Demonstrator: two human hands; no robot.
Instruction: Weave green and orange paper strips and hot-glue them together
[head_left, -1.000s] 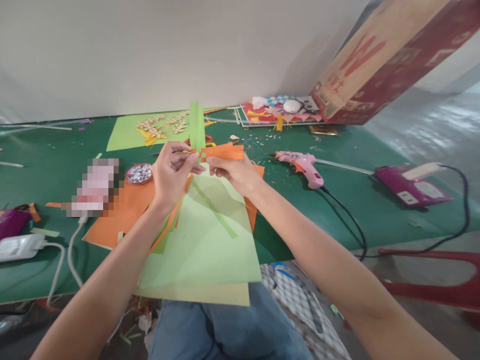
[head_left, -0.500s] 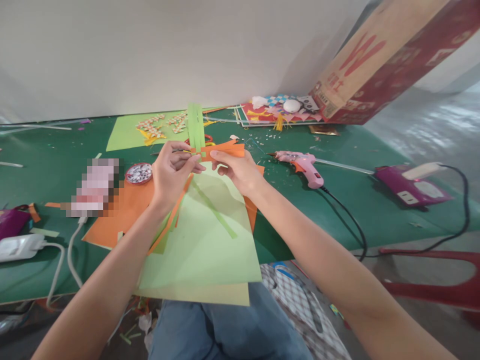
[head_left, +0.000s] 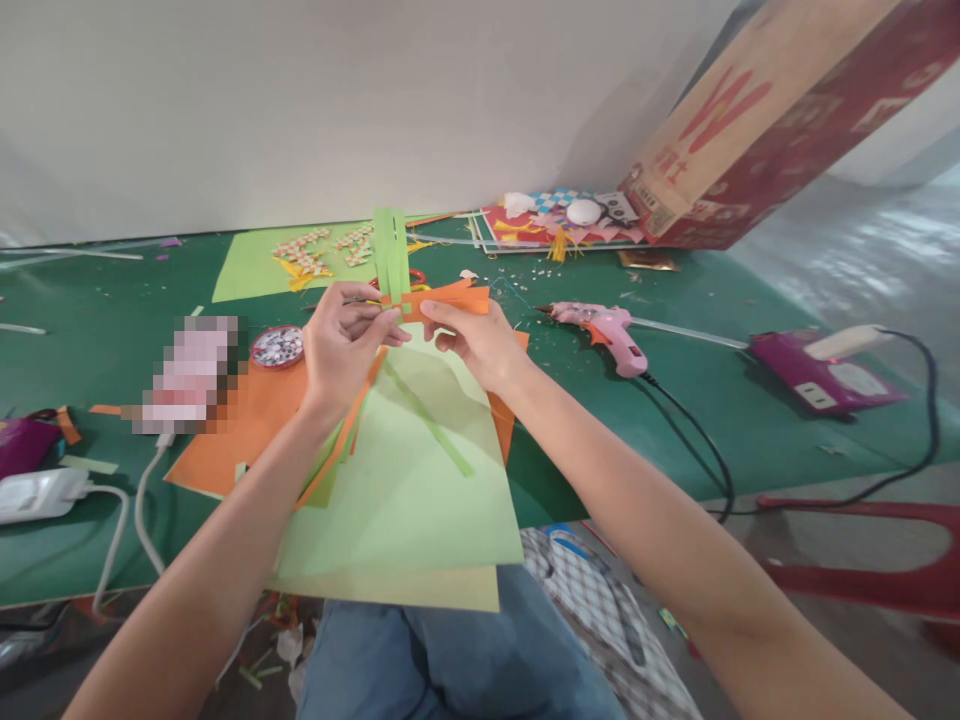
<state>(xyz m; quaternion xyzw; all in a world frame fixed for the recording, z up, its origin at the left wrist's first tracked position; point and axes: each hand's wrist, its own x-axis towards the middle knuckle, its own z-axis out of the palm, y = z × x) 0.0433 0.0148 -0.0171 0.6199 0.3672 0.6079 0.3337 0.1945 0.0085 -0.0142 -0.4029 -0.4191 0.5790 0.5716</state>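
Green paper strips (head_left: 390, 250) stand upright and cross orange paper strips (head_left: 461, 298) in a small woven patch between my hands. My left hand (head_left: 346, 335) pinches the left side of this weave between thumb and fingers. On the other side, my right hand (head_left: 476, 340) grips the orange strips, its thumb in front, while their ends reach out to the right. Beneath both hands lie pale green paper sheets (head_left: 420, 500) overhanging the table edge. A loose green strip (head_left: 429, 420) rests on them.
A pink glue gun (head_left: 619, 335) lies right of my hands, its black cable hanging over the edge. Left are a round tin of small pieces (head_left: 277, 347), orange paper (head_left: 255, 410) and a blurred-out device with a cable. A paper bag (head_left: 780, 130) stands at the back right.
The tops of the green strips have tilted slightly left and spread apart a little. Both hands keep nearly the same place and grip.
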